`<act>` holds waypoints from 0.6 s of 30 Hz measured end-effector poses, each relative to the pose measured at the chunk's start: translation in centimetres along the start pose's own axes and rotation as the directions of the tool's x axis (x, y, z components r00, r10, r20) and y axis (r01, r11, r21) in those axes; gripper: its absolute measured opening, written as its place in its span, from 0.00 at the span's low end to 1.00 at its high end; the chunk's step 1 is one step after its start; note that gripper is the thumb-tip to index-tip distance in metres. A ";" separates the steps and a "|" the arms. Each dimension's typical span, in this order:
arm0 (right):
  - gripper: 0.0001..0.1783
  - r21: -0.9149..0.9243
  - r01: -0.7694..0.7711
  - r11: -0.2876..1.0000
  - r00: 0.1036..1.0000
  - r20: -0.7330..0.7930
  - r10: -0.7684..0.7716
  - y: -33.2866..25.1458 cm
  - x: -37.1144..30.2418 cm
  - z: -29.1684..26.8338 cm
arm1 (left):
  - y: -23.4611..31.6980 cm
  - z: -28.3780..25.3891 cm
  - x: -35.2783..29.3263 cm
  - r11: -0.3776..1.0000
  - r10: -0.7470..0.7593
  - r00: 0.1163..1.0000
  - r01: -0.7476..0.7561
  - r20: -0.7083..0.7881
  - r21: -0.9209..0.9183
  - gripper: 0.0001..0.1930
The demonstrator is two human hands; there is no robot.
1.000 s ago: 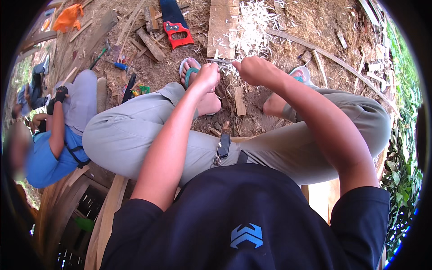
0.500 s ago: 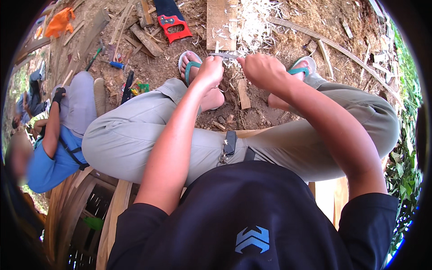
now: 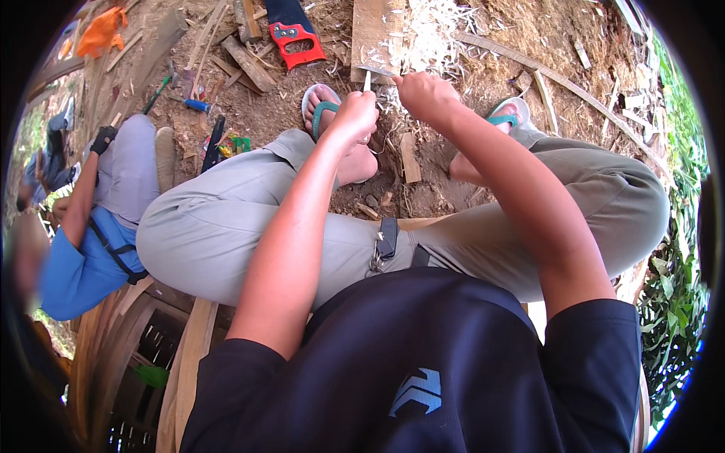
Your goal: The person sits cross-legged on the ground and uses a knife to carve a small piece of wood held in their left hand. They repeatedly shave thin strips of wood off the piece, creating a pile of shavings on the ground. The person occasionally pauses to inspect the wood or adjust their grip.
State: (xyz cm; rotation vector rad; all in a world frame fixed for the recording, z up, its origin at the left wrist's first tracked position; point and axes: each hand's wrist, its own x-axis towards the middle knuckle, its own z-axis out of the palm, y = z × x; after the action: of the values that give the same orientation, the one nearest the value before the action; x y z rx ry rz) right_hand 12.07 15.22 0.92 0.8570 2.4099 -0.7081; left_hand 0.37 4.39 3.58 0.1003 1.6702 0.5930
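Observation:
Between my feet, my left hand (image 3: 356, 115) is closed round a thin pale wooden stick (image 3: 368, 81), whose tip points up out of the fist. My right hand (image 3: 427, 97) grips a knife by its handle, which the fingers hide. The knife's blade (image 3: 377, 71) reaches left past the stick's tip, just beyond it; whether they touch I cannot tell. Beneath and past the blade lies a flat wooden board (image 3: 375, 34) on the ground, with pale shavings (image 3: 438, 38) heaped along its right side.
A handsaw with a red handle (image 3: 297, 48) lies beyond my left foot, near short wood offcuts (image 3: 249, 64). A long curved strip (image 3: 544, 83) crosses the ground at right. At left sits another person in a blue shirt (image 3: 87, 268), one gloved hand (image 3: 103, 140) on a leg.
My right hand has shifted slightly up and left with the knife, and its blade has moved up toward the board. The left hand stays nearly in place.

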 end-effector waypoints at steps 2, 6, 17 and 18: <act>0.30 0.131 -0.038 0.991 0.998 0.062 0.030 -0.1 -0.2 -0.6 | 0.1 -0.2 -0.2 0.999 -0.012 1.000 0.013 0.024 -0.043 0.07; 0.34 0.198 0.059 0.978 0.996 0.056 -0.071 0.8 -1.2 -0.7 | -0.1 0.0 -0.3 1.000 0.003 1.000 -0.003 -0.003 0.019 0.07; 0.31 0.101 0.059 0.993 0.998 0.004 -0.060 -1.3 -5.1 -2.0 | -2.0 -0.4 1.9 0.959 0.181 0.978 -0.154 -0.100 0.238 0.25; 0.31 0.084 0.052 0.995 0.998 0.022 -0.054 -1.6 -4.9 -2.0 | -2.1 -0.3 1.7 0.932 0.228 0.964 -0.175 -0.138 0.317 0.25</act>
State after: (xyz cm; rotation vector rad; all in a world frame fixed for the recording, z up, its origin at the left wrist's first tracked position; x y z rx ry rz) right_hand 13.80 13.31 5.80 0.8145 2.4041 -0.8399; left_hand 0.30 3.12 1.17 0.4598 1.9266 0.5052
